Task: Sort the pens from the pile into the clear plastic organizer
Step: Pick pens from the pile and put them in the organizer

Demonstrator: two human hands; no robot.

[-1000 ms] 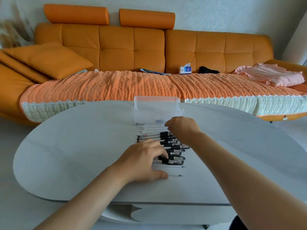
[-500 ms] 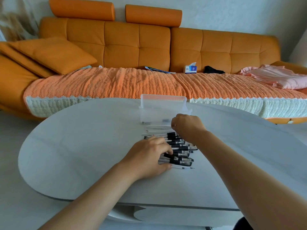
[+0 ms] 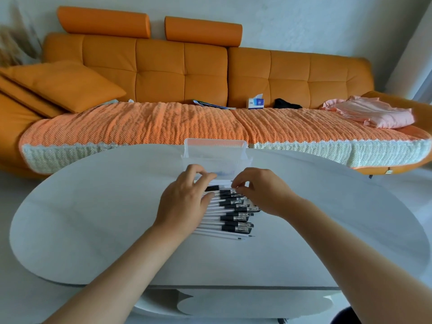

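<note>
A pile of pens (image 3: 230, 212) lies side by side on the white table (image 3: 93, 218), black-gripped ones in the middle and thin white ones at the near and far ends. The clear plastic organizer (image 3: 216, 153) stands just beyond the pile. My left hand (image 3: 184, 202) covers the pile's left side, its fingers curled round the white pens (image 3: 221, 182) at the far end. My right hand (image 3: 261, 190) pinches the right end of the same white pens. Both hands sit right in front of the organizer, and the pens' left halves are hidden.
An orange sofa (image 3: 182, 76) with a knitted cover runs behind the table. On it lie a cushion (image 3: 63, 85), a tissue box (image 3: 256, 102), a dark item (image 3: 286, 104) and folded pink clothes (image 3: 371, 113). The table's rounded front edge is close to me.
My left hand has moved from the near end of the pile to the far end by the organizer. The right hand stays at the far end, fingers now pinching.
</note>
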